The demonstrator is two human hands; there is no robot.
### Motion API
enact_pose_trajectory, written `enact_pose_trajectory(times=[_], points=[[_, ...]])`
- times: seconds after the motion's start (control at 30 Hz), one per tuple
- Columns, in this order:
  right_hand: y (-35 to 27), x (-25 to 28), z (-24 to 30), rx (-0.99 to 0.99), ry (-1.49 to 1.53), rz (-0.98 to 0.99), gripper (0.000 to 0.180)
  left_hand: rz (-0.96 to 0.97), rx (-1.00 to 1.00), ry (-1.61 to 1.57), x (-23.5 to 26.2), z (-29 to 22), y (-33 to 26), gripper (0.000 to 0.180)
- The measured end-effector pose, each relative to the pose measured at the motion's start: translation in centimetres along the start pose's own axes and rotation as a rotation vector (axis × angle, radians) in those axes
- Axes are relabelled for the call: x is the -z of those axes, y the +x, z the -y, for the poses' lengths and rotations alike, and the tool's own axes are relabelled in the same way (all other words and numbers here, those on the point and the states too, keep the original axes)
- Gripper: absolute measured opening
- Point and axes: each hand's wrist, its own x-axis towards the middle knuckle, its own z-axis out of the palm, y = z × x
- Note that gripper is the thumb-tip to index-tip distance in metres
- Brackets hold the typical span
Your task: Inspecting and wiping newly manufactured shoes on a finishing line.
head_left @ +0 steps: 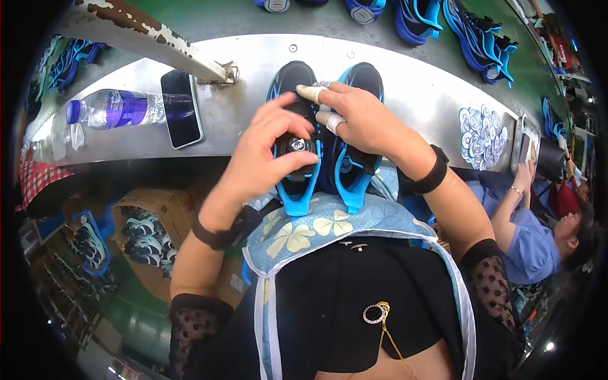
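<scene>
A pair of black and blue sports shoes stands in front of me, the left shoe point(295, 201) and the right shoe point(351, 193), with their bright blue heels toward my body. My left hand point(269, 149) is curled over the left shoe, thumb and fingers closed round a round black dial point(299, 145) with a white mark. Its wrist wears a black band. My right hand point(370, 120) reaches across the right shoe. Two of its fingertips are wrapped in pale tape and press on the inner side of the left shoe's upper; part of their contact is hidden.
On the metal ledge point(247, 126) lie a water bottle point(117, 109), a phone point(180, 107) and many round stickers point(481, 136). A rusty post point(152, 38) rises at the left. More shoes point(415, 19) sit on the green belt point(329, 28). Another person point(532, 234) works at the right.
</scene>
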Motion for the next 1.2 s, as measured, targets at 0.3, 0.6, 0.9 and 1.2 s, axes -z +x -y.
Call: enact_pose_trajectory(times=[0.3,0.6,0.9,1.2], points=[[0.1,0.4,0.0,-0.017,0.010,0.032,0.051,-0.076,0.050,-0.026,1.5,-2.2,-1.8,0.014],[0.4,2.4,2.4,0.059,0.004,0.053,0.050,-0.160,0.684,-0.477,-0.7,-5.2,-6.0,0.033],[-1.2,-0.3,5.1,0.208,0.009,0.043,0.043,-0.145,0.624,-1.176,-3.6,-1.4,-6.3,0.032],[-1.3,-0.2,5.4,0.172,0.031,0.007,0.034,-0.179,0.594,-1.166,-4.2,-1.6,-6.6,0.032]])
